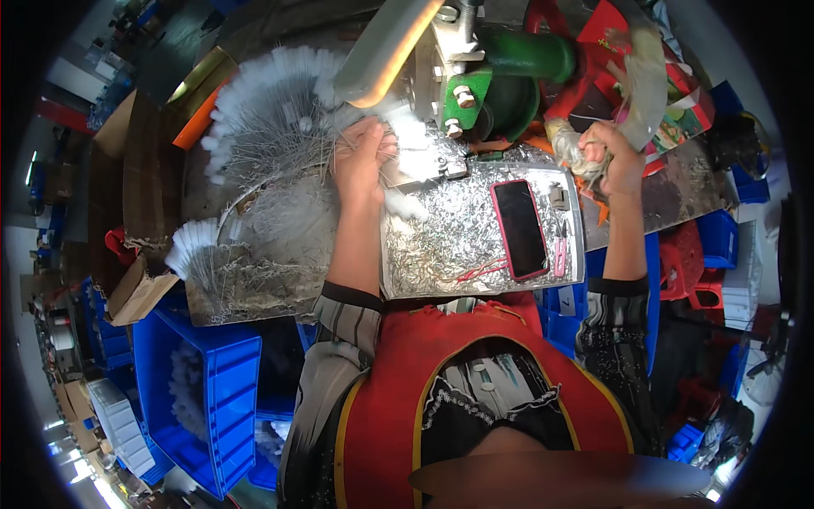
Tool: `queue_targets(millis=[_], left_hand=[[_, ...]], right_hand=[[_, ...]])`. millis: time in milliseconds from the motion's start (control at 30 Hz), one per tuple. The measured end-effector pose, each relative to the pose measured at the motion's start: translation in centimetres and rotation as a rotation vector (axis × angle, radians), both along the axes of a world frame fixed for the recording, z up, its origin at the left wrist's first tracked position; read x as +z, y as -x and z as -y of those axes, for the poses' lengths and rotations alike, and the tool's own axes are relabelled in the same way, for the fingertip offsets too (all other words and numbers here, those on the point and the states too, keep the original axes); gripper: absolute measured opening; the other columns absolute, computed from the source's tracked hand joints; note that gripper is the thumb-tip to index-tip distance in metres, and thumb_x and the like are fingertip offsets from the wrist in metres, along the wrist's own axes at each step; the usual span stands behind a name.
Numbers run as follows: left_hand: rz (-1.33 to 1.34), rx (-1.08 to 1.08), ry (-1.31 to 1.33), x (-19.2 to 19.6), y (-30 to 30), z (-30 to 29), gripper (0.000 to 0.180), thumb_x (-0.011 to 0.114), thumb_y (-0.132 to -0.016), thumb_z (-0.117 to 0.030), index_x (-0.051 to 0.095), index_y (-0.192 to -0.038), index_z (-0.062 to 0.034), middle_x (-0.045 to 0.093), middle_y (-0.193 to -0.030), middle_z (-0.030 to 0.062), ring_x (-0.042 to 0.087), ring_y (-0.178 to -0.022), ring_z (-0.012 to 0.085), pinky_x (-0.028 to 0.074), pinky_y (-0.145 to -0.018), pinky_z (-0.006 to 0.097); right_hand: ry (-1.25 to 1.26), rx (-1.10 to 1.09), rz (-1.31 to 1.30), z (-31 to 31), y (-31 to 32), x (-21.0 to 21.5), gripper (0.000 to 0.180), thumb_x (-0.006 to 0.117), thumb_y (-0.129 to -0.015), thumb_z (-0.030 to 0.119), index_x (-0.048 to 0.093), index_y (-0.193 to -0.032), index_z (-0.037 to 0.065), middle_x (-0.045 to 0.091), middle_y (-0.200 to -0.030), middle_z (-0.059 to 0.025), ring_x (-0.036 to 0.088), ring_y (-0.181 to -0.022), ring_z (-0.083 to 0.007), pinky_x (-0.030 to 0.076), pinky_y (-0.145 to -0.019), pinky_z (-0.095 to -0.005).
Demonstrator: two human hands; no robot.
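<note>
My left hand [363, 159] is closed in a pinch on thin wire stems of small white brushes, next to the brightly lit metal block [428, 165] under the green machine [509, 72]. A big fan of white-tipped wire brushes [271, 106] spreads to the left of this hand. One white tuft [405, 204] lies just below its wrist side. My right hand [615, 157] is wrapped round a cloth-bound handle [572, 148] to the right of the machine. Glare hides the detail at the left fingertips.
A foil-covered board [441, 246] bears a phone with a pink case [520, 229] and a small pink cutter [560, 253]. A lamp [386, 55] hangs over the work spot. A blue bin [229, 399] with white tufts stands lower left, by a cardboard box [127, 187].
</note>
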State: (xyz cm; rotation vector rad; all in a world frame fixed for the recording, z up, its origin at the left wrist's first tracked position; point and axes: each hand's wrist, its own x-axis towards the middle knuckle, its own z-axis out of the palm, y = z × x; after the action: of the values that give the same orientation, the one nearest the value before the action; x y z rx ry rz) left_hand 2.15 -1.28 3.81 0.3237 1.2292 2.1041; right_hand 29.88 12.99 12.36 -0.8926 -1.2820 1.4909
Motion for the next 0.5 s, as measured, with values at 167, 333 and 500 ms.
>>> queue_targets(millis=[167, 333, 500], left_hand=[[0.031, 0.038, -0.04, -0.4, 0.1, -0.1, 0.018, 0.06, -0.078, -0.002, 0.055, -0.093, 0.0041, 0.061, -0.081, 0.0113, 0.059, -0.064, 0.0139, 0.052, -0.056, 0.02], [0.052, 0.004, -0.03, -0.2, -0.1, -0.3, 0.018, 0.061, -0.077, -0.002, 0.054, -0.094, 0.0035, 0.061, -0.082, 0.0121, 0.06, -0.066, 0.0143, 0.052, -0.057, 0.02], [0.054, 0.023, -0.011, -0.2, 0.0, -0.2, 0.019, 0.061, -0.077, -0.002, 0.054, -0.094, 0.0033, 0.061, -0.083, 0.0123, 0.06, -0.067, 0.0148, 0.052, -0.057, 0.02]], right_hand=[[-0.052, -0.01, 0.074, 0.8, 0.7, 3.1, 0.021, 0.056, -0.071, 0.01, 0.05, -0.053, 0.0, 0.048, -0.051, -0.0098, 0.048, -0.049, -0.0181, 0.037, -0.052, -0.0265], [-0.022, -0.071, 0.075, 0.5, 0.4, 2.9, 0.026, 0.056, -0.071, 0.011, 0.048, -0.048, 0.002, 0.047, -0.048, -0.0096, 0.049, -0.048, -0.0191, 0.038, -0.051, -0.0275], [-0.037, -0.004, 0.141, 0.2, 0.2, 3.8, 0.027, 0.055, -0.072, 0.01, 0.045, -0.047, 0.003, 0.046, -0.048, -0.0096, 0.048, -0.049, -0.0189, 0.038, -0.053, -0.0276]])
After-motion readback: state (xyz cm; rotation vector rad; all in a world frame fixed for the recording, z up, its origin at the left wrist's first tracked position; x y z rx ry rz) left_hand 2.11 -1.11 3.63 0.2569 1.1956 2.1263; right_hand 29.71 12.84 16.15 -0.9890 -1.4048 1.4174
